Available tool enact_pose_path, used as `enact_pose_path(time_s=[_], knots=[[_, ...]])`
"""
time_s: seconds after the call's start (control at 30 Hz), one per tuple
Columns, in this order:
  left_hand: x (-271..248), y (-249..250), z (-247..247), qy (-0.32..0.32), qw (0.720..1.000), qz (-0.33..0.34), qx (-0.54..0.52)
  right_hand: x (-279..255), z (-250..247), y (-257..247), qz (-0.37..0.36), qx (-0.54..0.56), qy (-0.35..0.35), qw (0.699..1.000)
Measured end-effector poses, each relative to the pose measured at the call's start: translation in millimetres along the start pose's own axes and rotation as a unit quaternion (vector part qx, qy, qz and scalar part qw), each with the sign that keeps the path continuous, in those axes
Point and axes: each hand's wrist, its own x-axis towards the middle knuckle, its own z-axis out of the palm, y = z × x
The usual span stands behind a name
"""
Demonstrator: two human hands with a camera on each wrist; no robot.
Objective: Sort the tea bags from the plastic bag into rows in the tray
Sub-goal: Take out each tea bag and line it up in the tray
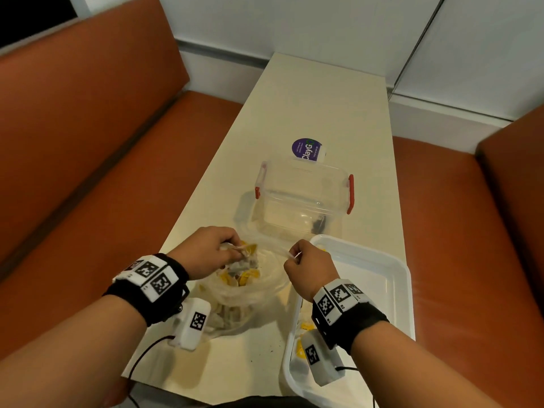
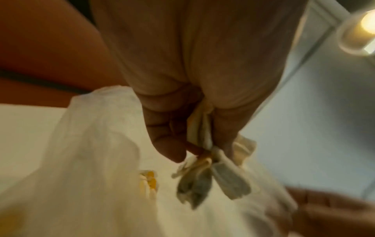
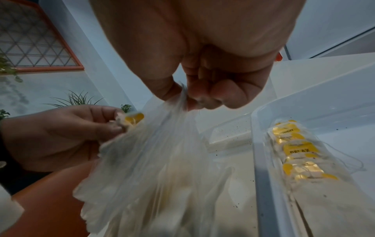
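A clear plastic bag [image 1: 259, 287] full of tea bags with yellow tags stands open on the table in front of me. My left hand [image 1: 212, 248] is at the bag's mouth and pinches a bunch of tea bags [image 2: 205, 178] lifted just above it. My right hand [image 1: 306, 266] pinches the bag's right edge [image 3: 182, 102] and holds it up. The white tray [image 1: 391, 278] lies to the right, with a row of tea bags [image 3: 298, 154] along its left side.
A clear lidless box with red clips [image 1: 306, 195] sits just beyond the bag, a purple round sticker [image 1: 307, 150] behind it. Orange bench seats [image 1: 88, 172] flank the narrow cream table [image 1: 323, 107]. Dark crumbs lie on the tabletop near the tray.
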Motion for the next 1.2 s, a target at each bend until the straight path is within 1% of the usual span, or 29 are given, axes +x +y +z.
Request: enact_pose_path(time_s=[0.07, 0.13, 0.17, 0.2, 0.23, 0.3, 0.33, 0.37, 0.43, 0.5, 0.53, 0.6, 0.67, 0.73, 0.8, 0.87, 0.93, 1.0, 1.07, 1.13, 1.2], knots=[[-4, 0, -3, 0.006, 0.989, -0.018, -0.146, -2, -2, -2, -0.027, 0.004, 0.040, 0.999], [-7, 2, 0, 0.001, 0.960, -0.027, -0.278, -8, -7, -10, -0.084, 0.049, 0.103, 0.990], [-8, 4, 3, -0.005, 0.941, -0.030, -0.336, -10, -10, -15, -0.112, 0.081, 0.112, 0.984], [-9, 7, 7, -0.014, 0.921, -0.033, -0.387, -12, -11, -21, -0.131, 0.111, 0.094, 0.981], [-9, 10, 11, -0.021, 0.902, -0.036, -0.429, -13, -11, -26, -0.138, 0.134, 0.054, 0.980], [-8, 18, 18, -0.027, 0.874, -0.043, -0.484, -15, -11, -34, -0.122, 0.177, -0.040, 0.976], [-8, 21, 21, -0.027, 0.863, -0.048, -0.502, -15, -10, -36, -0.111, 0.199, -0.063, 0.972], [-8, 24, 25, -0.026, 0.852, -0.055, -0.519, -14, -8, -37, -0.101, 0.217, -0.069, 0.968], [-8, 28, 33, -0.026, 0.834, -0.065, -0.547, -11, -5, -38, -0.089, 0.228, -0.056, 0.968], [-9, 28, 40, -0.025, 0.821, -0.066, -0.566, -8, -2, -37, -0.088, 0.201, -0.040, 0.975], [-9, 28, 42, -0.020, 0.820, -0.068, -0.568, -8, 0, -37, -0.096, 0.180, -0.036, 0.978], [-10, 25, 43, -0.010, 0.825, -0.071, -0.560, -7, -1, -35, -0.104, 0.156, -0.039, 0.981], [-11, 20, 42, -0.015, 0.831, -0.064, -0.552, -8, -5, -35, -0.082, 0.206, -0.043, 0.974], [-12, 19, 39, -0.025, 0.846, -0.051, -0.530, -6, -9, -35, -0.072, 0.243, -0.043, 0.966], [-11, 19, 37, -0.035, 0.861, -0.040, -0.506, -3, -10, -35, -0.096, 0.209, -0.030, 0.973], [-11, 20, 37, -0.041, 0.858, -0.038, -0.511, -1, -11, -36, -0.107, 0.197, -0.022, 0.974], [-12, 22, 38, -0.028, 0.837, -0.048, -0.545, 1, -13, -38, -0.107, 0.210, -0.014, 0.972], [-13, 21, 40, -0.019, 0.802, -0.064, -0.593, 1, -16, -39, -0.115, 0.216, -0.005, 0.970], [-12, 19, 42, -0.020, 0.773, -0.065, -0.631, 1, -20, -40, -0.128, 0.221, -0.001, 0.967], [-11, 15, 44, -0.024, 0.753, -0.065, -0.655, -1, -24, -41, -0.146, 0.209, -0.001, 0.967], [-10, 13, 44, -0.026, 0.738, -0.064, -0.671, -3, -29, -43, -0.163, 0.197, -0.001, 0.967]])
